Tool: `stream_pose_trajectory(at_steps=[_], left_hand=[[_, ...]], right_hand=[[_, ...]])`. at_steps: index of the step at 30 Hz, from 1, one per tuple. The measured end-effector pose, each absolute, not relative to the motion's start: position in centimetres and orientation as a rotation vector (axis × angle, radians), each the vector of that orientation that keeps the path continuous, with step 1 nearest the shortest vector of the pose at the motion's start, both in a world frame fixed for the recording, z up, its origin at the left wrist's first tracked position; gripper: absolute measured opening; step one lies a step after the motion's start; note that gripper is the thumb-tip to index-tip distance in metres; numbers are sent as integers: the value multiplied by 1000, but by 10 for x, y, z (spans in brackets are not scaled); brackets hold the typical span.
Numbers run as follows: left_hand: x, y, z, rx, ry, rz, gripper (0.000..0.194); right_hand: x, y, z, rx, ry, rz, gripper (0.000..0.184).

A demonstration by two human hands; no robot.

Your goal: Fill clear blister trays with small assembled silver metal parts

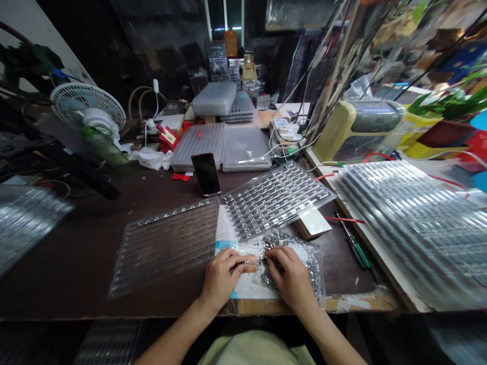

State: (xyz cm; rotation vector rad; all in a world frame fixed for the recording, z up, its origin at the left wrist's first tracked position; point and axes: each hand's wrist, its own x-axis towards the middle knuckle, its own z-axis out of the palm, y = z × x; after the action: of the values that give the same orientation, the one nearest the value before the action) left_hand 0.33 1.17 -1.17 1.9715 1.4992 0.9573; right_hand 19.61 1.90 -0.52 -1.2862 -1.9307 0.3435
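My left hand [223, 274] pinches a small shiny metal part [247, 262] over a small orange-brown block [251, 264]. To its right, my right hand [291, 274] rests over a clear plastic bag of small metal parts [312, 258], fingers curled down into the loose pieces; what lies between its fingertips is too small to make out. Beyond the hands, a clear tray [277, 200] lies tilted, filled with rows of metal parts. Left of it, another clear ridged tray [171, 238] carries a row of parts along its far edge.
A phone [206, 174] stands upright behind the trays. Stacked clear trays [414, 223] fill the right side, with a green-handled screwdriver [355, 246] beside them. A white box [312, 223] sits under the filled tray's corner. A fan [88, 109] stands at the far left.
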Motion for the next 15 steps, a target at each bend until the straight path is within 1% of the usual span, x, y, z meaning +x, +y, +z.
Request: stream_pose_trajectory(at_steps=[7, 11, 15], left_hand=[[2, 12, -14, 2019, 1510, 928, 14], [2, 12, -13, 2023, 1493, 932, 14], [3, 11, -13, 2037, 1498, 941, 15]], right_hand=[[197, 19, -9, -1279, -1947, 413, 15], [197, 20, -12, -1307, -1957, 386, 13], [196, 22, -14, -1327, -1977, 358, 16]])
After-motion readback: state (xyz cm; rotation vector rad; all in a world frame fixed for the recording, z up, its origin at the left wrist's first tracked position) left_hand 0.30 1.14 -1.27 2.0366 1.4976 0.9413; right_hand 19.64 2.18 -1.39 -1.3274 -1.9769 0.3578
